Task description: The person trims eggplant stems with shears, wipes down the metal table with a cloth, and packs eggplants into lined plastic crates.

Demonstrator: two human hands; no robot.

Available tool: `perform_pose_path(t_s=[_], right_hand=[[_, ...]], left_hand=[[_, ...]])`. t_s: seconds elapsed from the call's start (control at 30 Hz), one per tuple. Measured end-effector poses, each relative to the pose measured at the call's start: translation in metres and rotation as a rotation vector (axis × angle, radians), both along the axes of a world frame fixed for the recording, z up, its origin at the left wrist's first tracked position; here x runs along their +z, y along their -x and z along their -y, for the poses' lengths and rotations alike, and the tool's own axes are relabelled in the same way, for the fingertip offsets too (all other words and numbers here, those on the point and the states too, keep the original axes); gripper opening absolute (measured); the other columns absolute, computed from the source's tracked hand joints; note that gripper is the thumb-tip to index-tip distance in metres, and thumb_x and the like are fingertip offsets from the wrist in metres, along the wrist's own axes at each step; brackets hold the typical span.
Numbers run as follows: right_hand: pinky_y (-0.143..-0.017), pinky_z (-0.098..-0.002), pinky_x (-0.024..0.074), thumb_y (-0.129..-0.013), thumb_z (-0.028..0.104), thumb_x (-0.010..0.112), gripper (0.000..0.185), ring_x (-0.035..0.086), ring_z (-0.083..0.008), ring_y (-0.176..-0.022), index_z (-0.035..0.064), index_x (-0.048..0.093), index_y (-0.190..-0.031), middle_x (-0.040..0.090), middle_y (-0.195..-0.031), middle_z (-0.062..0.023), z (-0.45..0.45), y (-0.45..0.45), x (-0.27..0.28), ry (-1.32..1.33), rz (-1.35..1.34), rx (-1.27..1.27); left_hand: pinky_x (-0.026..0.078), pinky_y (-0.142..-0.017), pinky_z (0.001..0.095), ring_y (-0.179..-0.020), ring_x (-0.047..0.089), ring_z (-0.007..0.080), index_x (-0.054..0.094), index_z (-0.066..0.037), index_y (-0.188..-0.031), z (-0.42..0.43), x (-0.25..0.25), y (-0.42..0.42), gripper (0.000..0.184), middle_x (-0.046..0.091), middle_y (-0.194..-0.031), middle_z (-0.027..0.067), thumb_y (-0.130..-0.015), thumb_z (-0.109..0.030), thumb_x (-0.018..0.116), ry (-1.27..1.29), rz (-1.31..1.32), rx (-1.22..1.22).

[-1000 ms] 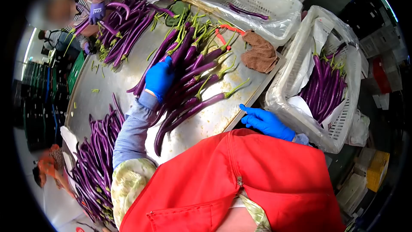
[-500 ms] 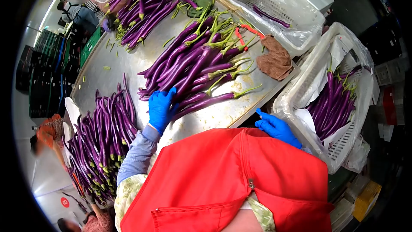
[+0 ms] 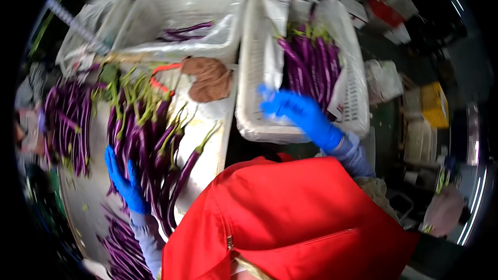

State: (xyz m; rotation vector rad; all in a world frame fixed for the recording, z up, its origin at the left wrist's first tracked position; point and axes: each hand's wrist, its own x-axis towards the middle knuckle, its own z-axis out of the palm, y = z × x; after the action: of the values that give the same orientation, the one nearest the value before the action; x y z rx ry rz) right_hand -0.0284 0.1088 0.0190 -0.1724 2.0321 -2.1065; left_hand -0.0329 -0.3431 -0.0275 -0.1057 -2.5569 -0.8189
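Observation:
My left hand (image 3: 126, 182), in a blue glove, lies open with thumb and fingers apart against a pile of long purple eggplants (image 3: 141, 145) on the metal table (image 3: 205, 145). Their green stems point away from me. Over the near end of a plastic-lined white crate (image 3: 246, 98) is my right hand (image 3: 306, 116), also blue-gloved. Its fingers are stretched out, a little blurred, and nothing shows in them. Inside that crate lies a bunch of eggplants (image 3: 308, 62), beside white paper (image 3: 276, 15).
A second white crate (image 3: 136, 21) holds a few eggplants. A brown cloth (image 3: 207, 80) and a red strap (image 3: 162, 68) lie at the table's edge. More eggplants (image 3: 122, 243) are at the near left, others (image 3: 72, 119) at the far left near another person. Boxes (image 3: 434, 105) stand right.
The view has turned right toward the crates. My right hand has moved from beside the table to over the lined crate. My left hand stays at the eggplant pile, fingers now more spread.

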Motion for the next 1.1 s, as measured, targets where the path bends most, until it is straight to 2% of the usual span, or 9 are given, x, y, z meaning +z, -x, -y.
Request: perform_pose_path(t_s=[0.13,0.27,0.37,0.5,0.57,0.67,0.87,0.9,1.1], right_hand=[[-0.085,-0.0248,0.0439,-0.095,0.014,0.054,0.042,0.055,-0.0108,-0.090,0.0005,0.046,-0.134,0.059,-0.101,-0.0009,-0.113,0.026,-0.011,0.119,-0.023,-0.681],[-0.100,-0.0273,0.0387,-0.095,0.023,0.056,0.046,0.053,-0.0125,-0.111,0.0041,0.046,-0.136,0.058,-0.120,-0.0061,-0.171,0.040,-0.067,-0.033,0.037,-0.783],[-0.100,-0.0313,0.0402,-0.091,0.028,0.058,0.050,0.053,-0.0242,-0.116,0.0043,0.047,-0.133,0.057,-0.126,-0.0124,-0.188,0.056,-0.085,-0.657,0.231,-0.596],[-0.095,-0.0397,0.0437,-0.083,0.024,0.062,0.051,0.056,-0.0374,-0.109,0.0037,0.050,-0.128,0.058,-0.118,-0.0220,-0.242,0.087,-0.149,-1.151,-0.187,-0.974],[-0.094,-0.0407,0.0434,-0.082,0.027,0.064,0.053,0.056,-0.0374,-0.109,0.0038,0.050,-0.128,0.059,-0.116,-0.0223,-0.245,0.104,-0.119,-1.105,0.192,-0.872],[-0.096,-0.0390,0.0422,-0.079,0.038,0.069,0.064,0.056,-0.0328,-0.111,0.0030,0.050,-0.129,0.060,-0.118,-0.0198,-0.255,0.120,-0.112,-0.875,0.335,-0.834],[-0.096,-0.0357,0.0417,-0.079,0.042,0.072,0.066,0.056,-0.0273,-0.112,0.0011,0.053,-0.128,0.060,-0.121,-0.0164,-0.262,0.155,-0.123,-0.676,0.144,-0.918],[-0.097,-0.0344,0.0416,-0.078,0.040,0.073,0.066,0.055,-0.0284,-0.113,0.0009,0.053,-0.128,0.059,-0.123,-0.0172,-0.270,0.158,-0.120,-0.285,0.391,-0.794],[-0.097,-0.0337,0.0410,-0.076,0.046,0.073,0.073,0.055,-0.0293,-0.114,0.0005,0.053,-0.128,0.059,-0.123,-0.0191,-0.268,0.155,-0.124,-0.761,0.409,-0.867]], left_hand=[[0.026,-0.112,0.0375,-0.134,0.038,0.0265,0.040,0.003,-0.139,-0.124,0.057,0.029,0.046,0.041,-0.144,0.0169,-0.093,0.001,0.045,-0.519,0.108,-0.374],[0.025,-0.112,0.0358,-0.133,0.040,0.0246,0.046,0.001,-0.135,-0.251,0.062,0.068,0.043,0.044,-0.143,0.0139,-0.092,-0.003,0.045,-0.625,0.351,-0.883],[0.033,-0.105,0.0288,-0.125,0.045,0.0154,0.049,-0.003,-0.134,-0.359,0.023,0.087,0.040,0.050,-0.136,0.0080,-0.095,-0.011,0.054,-0.817,0.673,-1.104],[0.041,-0.098,0.0280,-0.115,0.052,0.0153,0.048,-0.001,-0.133,-0.464,-0.129,0.128,0.043,0.054,-0.129,0.0066,-0.094,-0.017,0.059,-0.775,0.809,-0.906],[0.045,-0.093,0.0320,-0.107,0.058,0.0236,0.053,0.001,-0.126,-0.486,-0.161,0.140,0.042,0.059,-0.118,0.0123,-0.088,-0.013,0.063,-0.609,0.598,-0.811],[0.045,-0.093,0.0411,-0.104,0.056,0.0380,0.058,0.002,-0.111,-0.484,-0.155,0.147,0.039,0.058,-0.111,0.0210,-0.077,-0.013,0.066,-0.459,0.467,-0.646],[0.044,-0.095,0.0438,-0.108,0.053,0.0396,0.048,0.002,-0.123,-0.491,-0.137,0.141,0.060,0.054,-0.120,0.0235,-0.074,-0.022,0.073,-0.299,0.441,-0.561],[0.044,-0.095,0.0437,-0.109,0.053,0.0397,0.048,0.002,-0.123,-0.495,-0.131,0.146,0.060,0.054,-0.120,0.0237,-0.074,-0.023,0.074,-0.353,0.505,-0.559],[0.042,-0.100,0.0374,-0.114,0.054,0.0296,0.048,0.003,-0.128,-0.511,-0.136,0.156,0.061,0.057,-0.123,0.0179,-0.079,-0.021,0.074,-0.535,0.712,-0.563]])
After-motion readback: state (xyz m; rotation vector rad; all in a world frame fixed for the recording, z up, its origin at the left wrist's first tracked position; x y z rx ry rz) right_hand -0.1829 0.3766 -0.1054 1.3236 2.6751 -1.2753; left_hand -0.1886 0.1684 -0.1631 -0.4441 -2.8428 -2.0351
